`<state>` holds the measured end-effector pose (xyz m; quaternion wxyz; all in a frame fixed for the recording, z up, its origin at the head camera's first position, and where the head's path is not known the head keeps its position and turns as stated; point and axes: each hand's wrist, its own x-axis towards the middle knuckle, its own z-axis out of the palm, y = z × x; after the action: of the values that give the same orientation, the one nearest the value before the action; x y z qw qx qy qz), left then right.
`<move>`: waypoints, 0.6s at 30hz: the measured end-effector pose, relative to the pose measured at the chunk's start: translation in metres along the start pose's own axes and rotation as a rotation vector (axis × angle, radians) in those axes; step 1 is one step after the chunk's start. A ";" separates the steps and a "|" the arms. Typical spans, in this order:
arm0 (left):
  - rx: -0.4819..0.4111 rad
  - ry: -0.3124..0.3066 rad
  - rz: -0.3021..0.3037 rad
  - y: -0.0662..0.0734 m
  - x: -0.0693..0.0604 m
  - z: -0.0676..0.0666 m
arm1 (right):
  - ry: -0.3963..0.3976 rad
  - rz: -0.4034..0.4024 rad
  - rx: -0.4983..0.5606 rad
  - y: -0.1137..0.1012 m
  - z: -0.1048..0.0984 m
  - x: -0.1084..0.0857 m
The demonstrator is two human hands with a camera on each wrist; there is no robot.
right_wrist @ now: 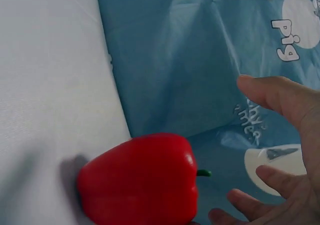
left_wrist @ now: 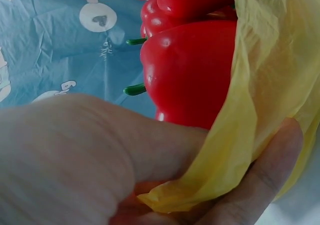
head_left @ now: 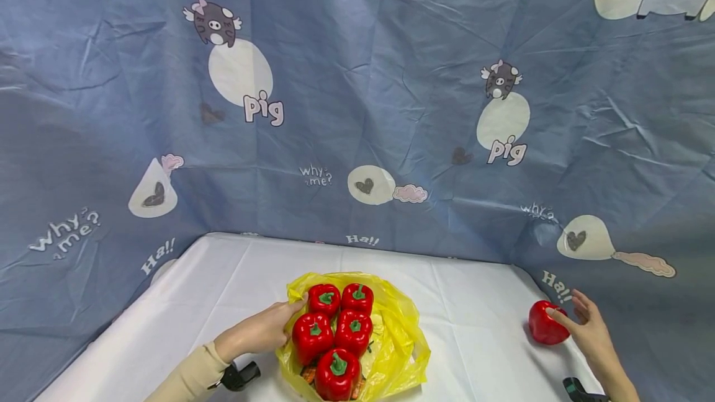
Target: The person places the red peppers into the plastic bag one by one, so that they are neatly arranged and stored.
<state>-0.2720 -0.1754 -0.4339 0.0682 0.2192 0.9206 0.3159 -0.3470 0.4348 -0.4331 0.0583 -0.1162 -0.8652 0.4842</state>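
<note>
Several red bell peppers (head_left: pixel 338 373) with green stems sit in a yellow plastic bag (head_left: pixel 410 352) whose mouth is spread wide. At the bag's left rim, my left hand (head_left: pixel 267 329) pinches the thin plastic; in the left wrist view the thumb lies inside the rim, beside a red pepper (left_wrist: pixel 192 70), and a finger is outside. Far to the right, a single red bell pepper (head_left: pixel 544 322) lies on the table. Close by it is my right hand (head_left: pixel 593 334), thumb and fingers spread. The right wrist view shows this pepper (right_wrist: pixel 142 182) on its side, with fingertips near its stem end.
A white cloth covers the table (head_left: pixel 475 309), and the lone pepper is near its right edge. Behind and along the sides hangs a blue curtain (head_left: pixel 391 110) with pig prints. Crumpled plastic of the bag spreads right of the peppers.
</note>
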 end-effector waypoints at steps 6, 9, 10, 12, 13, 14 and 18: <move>0.017 0.011 -0.002 0.001 -0.001 0.000 | -0.025 0.046 -0.026 0.011 0.005 0.008; 0.011 0.003 -0.005 0.001 0.000 0.000 | -0.049 0.077 -0.039 0.018 0.007 0.011; 0.007 0.001 -0.006 0.001 0.000 0.000 | -0.054 0.084 -0.044 0.020 0.008 0.011; 0.000 -0.005 -0.007 0.001 0.000 0.000 | -0.055 0.100 -0.054 0.024 0.010 0.012; -0.004 -0.007 -0.008 0.001 0.000 0.000 | -0.054 0.104 -0.052 0.026 0.010 0.013; -0.004 -0.007 -0.008 0.000 0.000 0.000 | -0.043 0.109 -0.053 0.035 0.011 0.020; 0.000 -0.006 -0.013 0.000 0.000 0.000 | -0.021 0.136 -0.047 0.060 0.012 0.042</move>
<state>-0.2724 -0.1752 -0.4335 0.0731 0.2141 0.9217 0.3150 -0.3819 0.4663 -0.4911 0.0134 -0.1709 -0.8669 0.4680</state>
